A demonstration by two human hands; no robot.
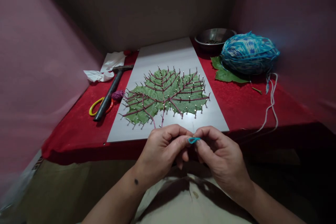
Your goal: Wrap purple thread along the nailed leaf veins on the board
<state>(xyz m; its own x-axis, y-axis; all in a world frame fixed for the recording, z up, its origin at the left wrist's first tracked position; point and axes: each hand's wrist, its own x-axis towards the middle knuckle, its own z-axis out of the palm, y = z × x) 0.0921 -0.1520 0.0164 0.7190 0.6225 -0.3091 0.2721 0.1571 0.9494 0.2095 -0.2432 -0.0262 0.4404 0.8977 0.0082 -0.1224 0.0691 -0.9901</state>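
Between my fingertips, just in front of the table's near edge, is a small loop of turquoise yarn (194,140). My left hand (166,150) pinches its left side and my right hand (223,157) pinches the right side. Beyond them lies a white board (168,54) bearing a large green leaf (157,92). Many nails stand around the leaf's outline and along its veins, with dark purple thread (189,99) strung between them. Loose purple ends hang toward the board's near edge. A ball of blue and white yarn (249,54) sits at the right, pale strands trailing from it.
A hammer (112,89) lies left of the board, over scissors (96,106) with yellow and red handles, beside a small purple yarn bundle (118,95). White paper (112,61) is behind. At the back right are a metal bowl (201,40) and another leaf (228,74). Red cloth (73,127) covers the table.
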